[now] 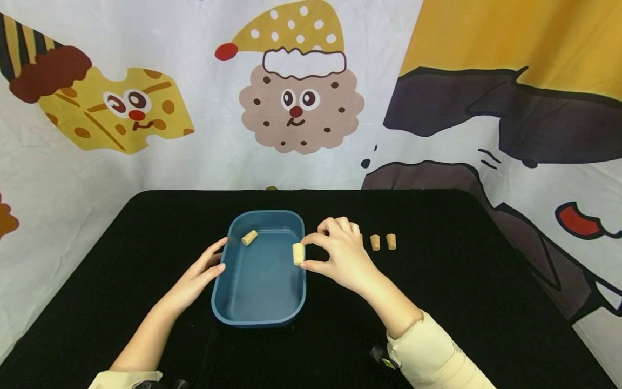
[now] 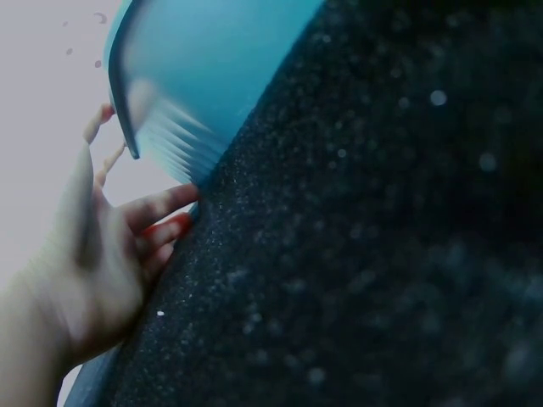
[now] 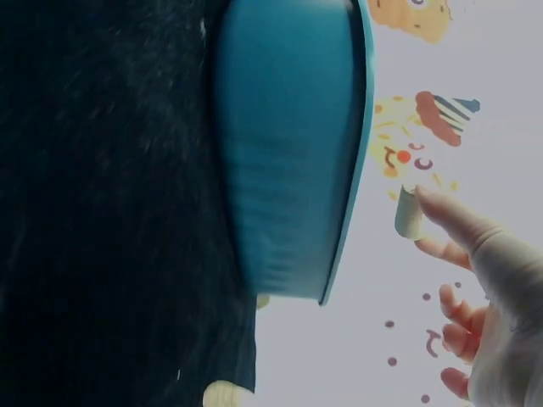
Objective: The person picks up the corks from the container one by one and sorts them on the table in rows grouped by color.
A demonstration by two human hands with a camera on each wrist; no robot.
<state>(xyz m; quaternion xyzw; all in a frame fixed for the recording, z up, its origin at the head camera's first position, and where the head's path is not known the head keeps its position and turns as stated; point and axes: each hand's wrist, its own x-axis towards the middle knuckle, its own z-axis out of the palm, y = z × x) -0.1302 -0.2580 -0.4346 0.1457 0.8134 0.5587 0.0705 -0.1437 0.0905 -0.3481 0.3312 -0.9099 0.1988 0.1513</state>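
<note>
A blue rectangular plastic container (image 1: 264, 289) lies in front of me, with one cork (image 1: 249, 237) on its side near the far left corner. My right hand (image 1: 342, 256) pinches another cork (image 1: 298, 254) between thumb and index finger, above the container's right rim. In the right wrist view this cork (image 3: 408, 213) sits at the fingertips, higher than the rim. My left hand (image 1: 196, 273) touches the container's left side with extended fingers. The left wrist view shows those fingers (image 2: 165, 203) against the ribbed outer wall (image 2: 182, 136).
Right of the container, two corks (image 1: 375, 242) (image 1: 391, 241) stand on the black cloth-covered table (image 1: 437, 302). A further cork (image 1: 361, 239) is mostly hidden behind my right hand. A white curtain with cartoon prints (image 1: 204, 162) hangs behind the table.
</note>
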